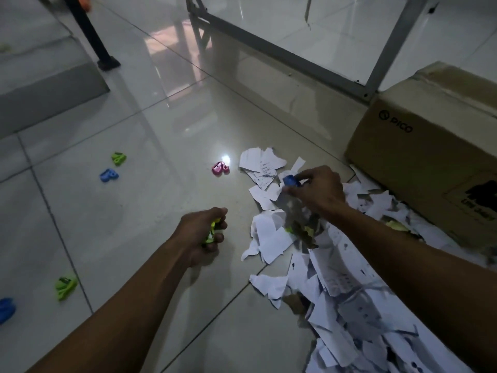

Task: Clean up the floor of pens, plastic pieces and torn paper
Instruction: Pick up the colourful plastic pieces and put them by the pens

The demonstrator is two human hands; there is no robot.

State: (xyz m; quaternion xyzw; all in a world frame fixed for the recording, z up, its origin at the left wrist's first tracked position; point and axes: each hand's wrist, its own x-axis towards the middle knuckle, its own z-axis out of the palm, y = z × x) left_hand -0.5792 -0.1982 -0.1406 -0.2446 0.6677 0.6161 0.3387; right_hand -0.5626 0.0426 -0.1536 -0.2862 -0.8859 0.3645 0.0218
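Observation:
My left hand (203, 232) is curled round a yellow-green plastic piece (211, 234) just above the tiled floor. My right hand (317, 188) pinches a blue plastic piece (290, 181) and also holds a clear plastic bag (298, 222) that hangs below it with bits inside. A heap of torn white paper (349, 292) spreads under and behind my right arm. Loose plastic pieces lie on the floor: a pink one (220, 168), a blue one (109, 175), a green one (119, 158), another green one (65, 287) and a blue one (6, 309) at the left edge.
A brown cardboard box (430, 146) stands at the right, against the paper heap. A grey metal frame (282, 57) runs across the back. A black pole with a foot (107, 61) stands at the back left, beside a grey step (48, 84).

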